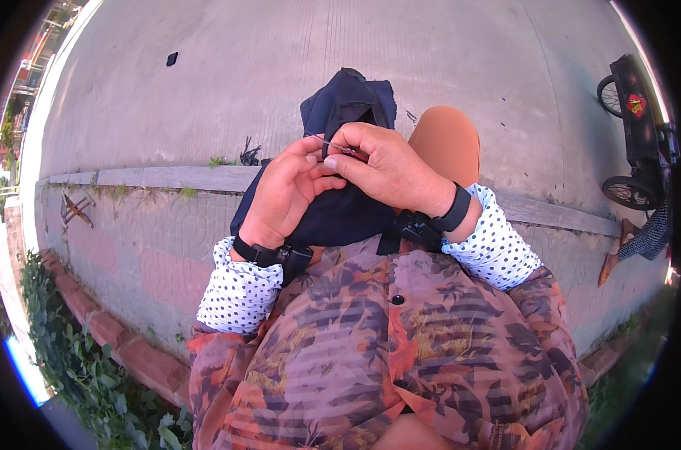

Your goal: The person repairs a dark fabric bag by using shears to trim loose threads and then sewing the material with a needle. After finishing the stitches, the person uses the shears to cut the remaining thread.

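Observation:
A dark navy cloth (348, 97), perhaps a garment, lies over my lap and rises in folds beyond my hands. My right hand (396, 165) is closed, thumb against forefinger, round a small thin metal tool (348, 151) with a reddish part near the fingers. Its slender end points left toward my left fingertips. My left hand (284, 187) pinches at the cloth's edge with thumb and forefinger, the other fingers loosely curled. The two hands almost touch. What exactly lies between the fingertips is too small to make out.
Black bands (451, 210) circle both wrists. A stone kerb (183, 177) crosses in front of me. A small black object (172, 58) lies on the pavement, and a wooden folding stool (76, 210) stands left. At right are a dark cart (636, 112) and another person's leg (614, 255).

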Action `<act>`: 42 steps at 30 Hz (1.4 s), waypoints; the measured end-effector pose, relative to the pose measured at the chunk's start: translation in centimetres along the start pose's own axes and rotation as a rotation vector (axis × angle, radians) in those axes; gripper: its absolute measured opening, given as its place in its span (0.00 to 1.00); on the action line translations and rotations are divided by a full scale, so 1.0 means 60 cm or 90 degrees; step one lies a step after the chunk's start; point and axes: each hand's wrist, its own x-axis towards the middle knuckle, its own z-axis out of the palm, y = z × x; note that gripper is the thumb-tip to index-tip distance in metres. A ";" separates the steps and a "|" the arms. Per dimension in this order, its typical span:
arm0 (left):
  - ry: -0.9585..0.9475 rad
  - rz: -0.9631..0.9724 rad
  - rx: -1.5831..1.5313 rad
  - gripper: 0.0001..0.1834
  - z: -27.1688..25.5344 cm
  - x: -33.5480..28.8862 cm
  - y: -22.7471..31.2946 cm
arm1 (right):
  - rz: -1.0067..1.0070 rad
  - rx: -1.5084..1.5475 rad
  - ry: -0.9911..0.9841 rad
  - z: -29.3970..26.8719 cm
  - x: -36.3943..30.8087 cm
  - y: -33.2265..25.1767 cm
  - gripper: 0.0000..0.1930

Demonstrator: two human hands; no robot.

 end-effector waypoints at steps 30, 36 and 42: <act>0.137 0.003 0.134 0.12 -0.005 0.014 -0.002 | -0.007 -0.066 -0.039 0.010 0.078 0.033 0.14; 0.191 0.024 0.116 0.11 -0.016 0.000 -0.011 | -0.012 -0.081 -0.109 0.022 0.075 0.045 0.15; 0.193 0.005 0.150 0.14 -0.010 0.003 -0.002 | 0.101 0.226 0.086 -0.029 0.038 0.017 0.12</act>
